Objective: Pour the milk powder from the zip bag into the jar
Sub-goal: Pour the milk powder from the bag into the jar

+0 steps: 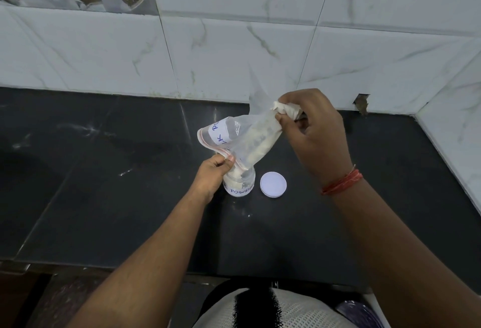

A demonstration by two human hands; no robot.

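The room is evenly and rather coolly lit, with a bluish cast over the wall tiles. The dark counter throws back a few small white glints and faint smeared reflections on its left. Shadows are soft; the near edge sinks into murk. The wide lens bows the tile lines and counter edges toward the corners. Detail is soft throughout, and the forearms nearest the camera look slightly blurred.

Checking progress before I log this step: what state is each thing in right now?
zip bag: open, tilted mouth-down over the jar, powder left inside
jar: upright, uncapped, partly filled
lid: off, flat on the counter beside the jar
left hand: pinching the bag's mouth
right hand: gripping the bag's raised bottom
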